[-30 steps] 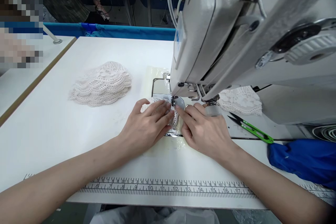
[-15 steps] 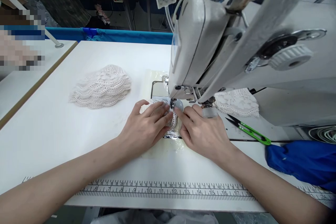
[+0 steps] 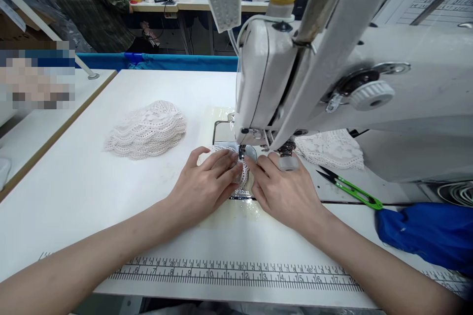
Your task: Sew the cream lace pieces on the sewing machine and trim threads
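A small white lace piece (image 3: 244, 175) lies under the presser foot (image 3: 242, 151) of a sewing machine (image 3: 273, 74). My left hand (image 3: 207, 177) is bent over the lace, its fingertips pressed together on it just left of the foot; the palm side is hidden. On the other side, my right hand (image 3: 283, 184) has curled fingers, with the index fingertip at the lace edge close to the foot. Most of the lace is covered by my left fingers. To the left rests a stack of scalloped lace pieces (image 3: 148, 130).
More lace (image 3: 330, 149) lies behind my right hand. Green thread snips (image 3: 351, 188) and a blue cloth (image 3: 424, 231) are on the right. A printed ruler (image 3: 236, 274) runs along the front edge. A person in a plaid sleeve (image 3: 99, 5) is at the far table.
The camera view has tilted and shifted slightly, showing more of the far tables and machines. Both hands stay at the presser foot with almost no visible movement of the lace.
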Demonstrator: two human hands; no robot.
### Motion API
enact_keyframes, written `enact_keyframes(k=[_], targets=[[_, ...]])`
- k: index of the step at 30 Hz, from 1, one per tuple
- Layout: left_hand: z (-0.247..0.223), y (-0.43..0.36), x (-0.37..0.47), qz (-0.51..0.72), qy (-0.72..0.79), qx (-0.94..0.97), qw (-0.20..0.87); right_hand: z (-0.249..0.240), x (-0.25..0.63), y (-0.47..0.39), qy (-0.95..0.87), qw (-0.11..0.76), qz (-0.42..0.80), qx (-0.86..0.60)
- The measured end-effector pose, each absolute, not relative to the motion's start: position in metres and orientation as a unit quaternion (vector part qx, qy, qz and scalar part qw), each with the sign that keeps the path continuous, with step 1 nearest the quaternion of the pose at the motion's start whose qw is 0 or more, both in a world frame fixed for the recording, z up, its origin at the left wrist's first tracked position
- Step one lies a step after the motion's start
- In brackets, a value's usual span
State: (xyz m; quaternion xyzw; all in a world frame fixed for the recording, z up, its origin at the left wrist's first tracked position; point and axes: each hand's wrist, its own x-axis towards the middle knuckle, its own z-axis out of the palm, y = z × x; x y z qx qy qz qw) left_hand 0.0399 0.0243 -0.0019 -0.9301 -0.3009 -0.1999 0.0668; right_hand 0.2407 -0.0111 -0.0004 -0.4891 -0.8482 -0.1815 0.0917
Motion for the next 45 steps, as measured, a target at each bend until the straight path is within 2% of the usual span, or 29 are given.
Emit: enact_keyframes(k=[21,24,28,31,35,37,41,45], targets=[[-0.001,0.028,0.037,-0.228,-0.279,-0.93,0.07,0.001,0.239,-0.008,-0.835,0.077,-0.211,-0.503],[0.007,0.022,0.035,-0.219,-0.261,-0.939,0.035,0.0,0.243,-0.008,-0.841,0.11,-0.218,-0.483],[0.017,0.013,0.032,-0.131,-0.271,-0.953,-0.017,0.0,0.247,-0.007,-0.871,0.177,-0.186,-0.418],[0.017,0.011,0.033,-0.098,-0.289,-0.952,-0.003,0.001,0.247,-0.007,-0.887,0.195,-0.144,-0.393],[0.01,0.018,0.038,-0.128,-0.303,-0.943,0.045,0.002,0.244,-0.006,-0.887,0.219,-0.106,-0.393],[0.009,0.024,0.04,-0.157,-0.322,-0.933,0.015,0.001,0.243,-0.005,-0.882,0.225,-0.106,-0.4],[0.01,0.035,0.041,-0.21,-0.394,-0.886,-0.121,-0.004,0.243,-0.001,-0.86,0.227,-0.125,-0.438],[0.012,0.045,0.041,-0.239,-0.399,-0.851,-0.243,-0.009,0.247,0.002,-0.832,0.278,-0.101,-0.47]])
